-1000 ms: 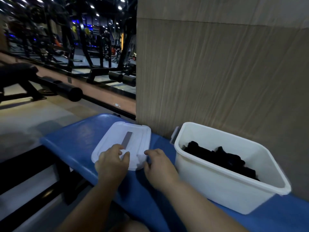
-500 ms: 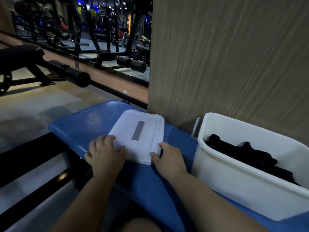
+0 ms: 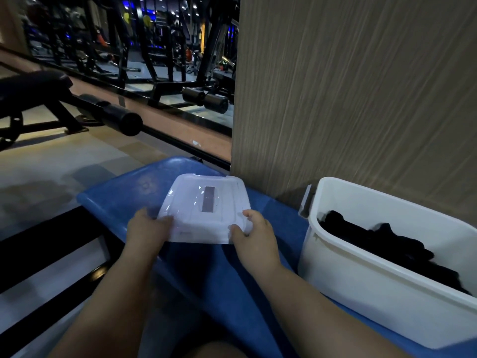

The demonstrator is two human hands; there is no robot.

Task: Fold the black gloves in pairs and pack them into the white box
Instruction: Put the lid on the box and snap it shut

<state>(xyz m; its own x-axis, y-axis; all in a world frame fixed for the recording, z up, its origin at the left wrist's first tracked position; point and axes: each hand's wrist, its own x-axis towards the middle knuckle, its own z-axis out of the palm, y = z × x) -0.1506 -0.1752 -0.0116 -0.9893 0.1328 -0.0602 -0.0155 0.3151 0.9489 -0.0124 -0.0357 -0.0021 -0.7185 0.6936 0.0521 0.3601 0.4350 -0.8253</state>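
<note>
The white box [image 3: 366,288] stands on the right of a blue bench [image 3: 206,270], with black gloves [image 3: 382,244] piled inside it. Left of the box, a white lid [image 3: 204,213] with a grey strip on top is tilted up off the bench. My left hand [image 3: 147,231] grips the lid's near left corner. My right hand [image 3: 255,236] pinches its near right corner, thumb on top.
A wood-grain wall panel [image 3: 348,99] rises right behind the box and lid. The bench ends at its left edge [image 3: 85,202], with tiled floor beyond. A black padded gym bench [image 3: 33,86] and weight machines stand at the far left and back.
Both hands have closed on the lid's near corners and lifted its near edge off the bench. The view has shifted a little.
</note>
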